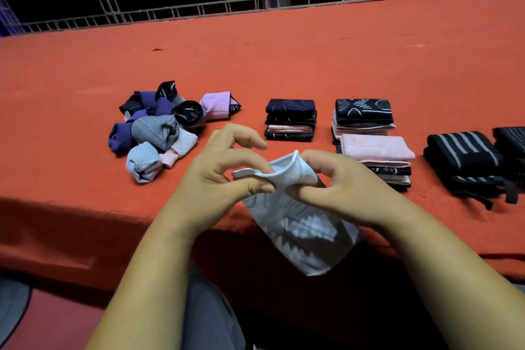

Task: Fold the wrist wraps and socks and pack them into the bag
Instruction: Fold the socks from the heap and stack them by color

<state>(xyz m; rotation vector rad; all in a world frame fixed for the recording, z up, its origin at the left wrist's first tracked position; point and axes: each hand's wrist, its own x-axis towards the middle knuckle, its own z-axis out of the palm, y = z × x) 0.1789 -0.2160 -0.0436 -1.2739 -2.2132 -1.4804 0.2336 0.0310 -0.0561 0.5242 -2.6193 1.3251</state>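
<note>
While the orange table (284, 51) keeps things sorted — balled socks (159, 133) left, folded stacks (290, 119) centre, rolled wrist wraps (463, 162) right, presumably staged for packing — a white sock (304, 227) hangs over its near edge. The left hand (216, 179) and right hand (346, 187) pinch its cuff between thumb and forefinger, apparently spreading it for folding.

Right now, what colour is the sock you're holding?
The sock is white with grey zigzag marks, seen best in the head view.
</note>
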